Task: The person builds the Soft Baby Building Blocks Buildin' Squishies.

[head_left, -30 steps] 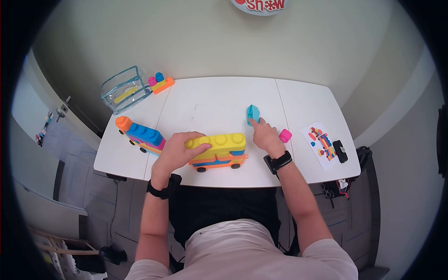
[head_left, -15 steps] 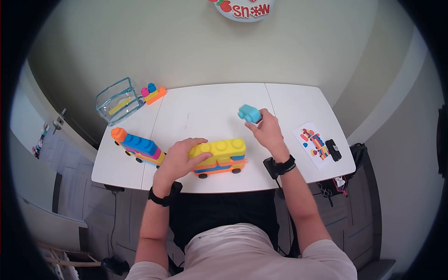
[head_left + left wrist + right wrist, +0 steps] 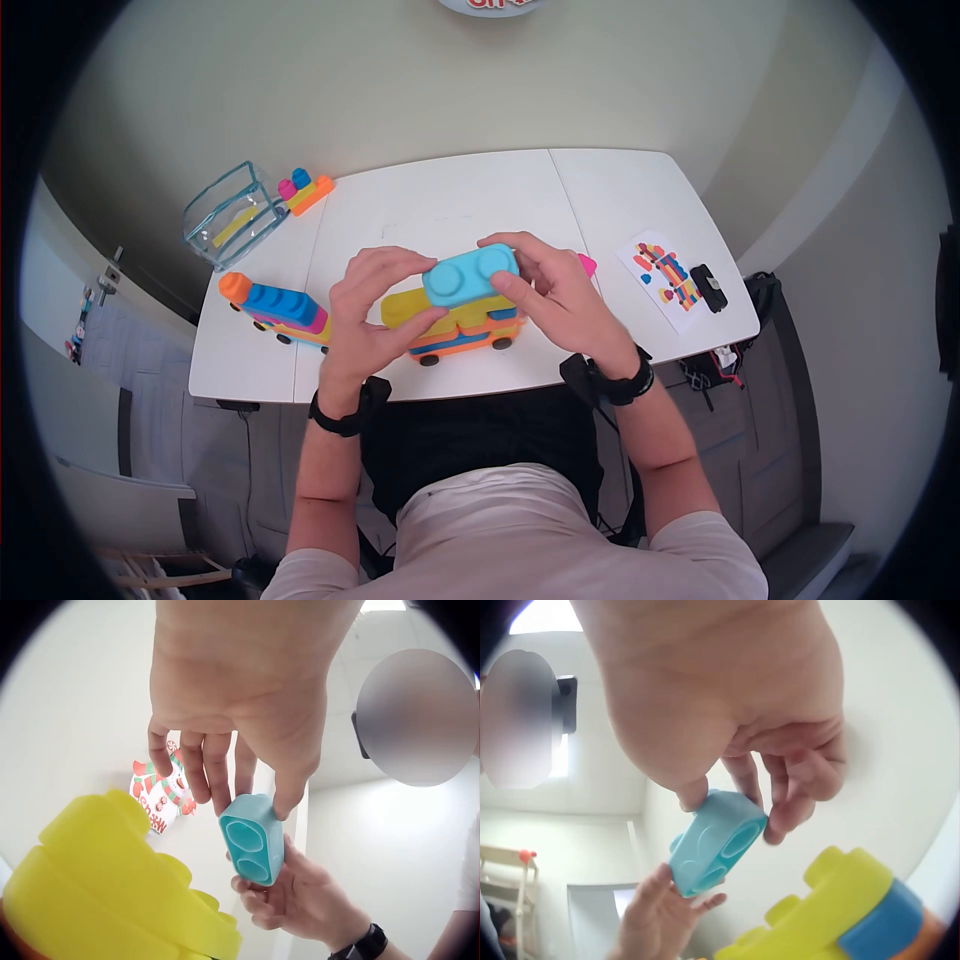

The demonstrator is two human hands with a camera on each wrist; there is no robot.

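A light-blue toy building block (image 3: 468, 278) with two round studs is held above the stacked toy vehicle, studs up; its hollow underside shows in both wrist views. My right hand (image 3: 575, 305) pinches its right end between thumb and fingers. Thumb and fingertips of my left hand (image 3: 362, 310) pinch the left end. Directly below, a long yellow block (image 3: 400, 308) tops blue and orange layers on an orange wheeled base (image 3: 462, 347). To the left stands another wheeled stack (image 3: 285, 305) of blue, pink and yellow blocks with an orange block at its end.
A clear case (image 3: 235, 215) with teal edging holds something yellow at the back left, beside a small block assembly (image 3: 310, 194). Part of a pink block (image 3: 587, 264) shows behind my right hand. A printed picture sheet (image 3: 655, 285) and a black case (image 3: 709, 288) lie on the right.
My right hand has picked the light-blue block off the table and brought it left over the vehicle, turning its studs up. My left hand has moved from the yellow block to the light-blue one.
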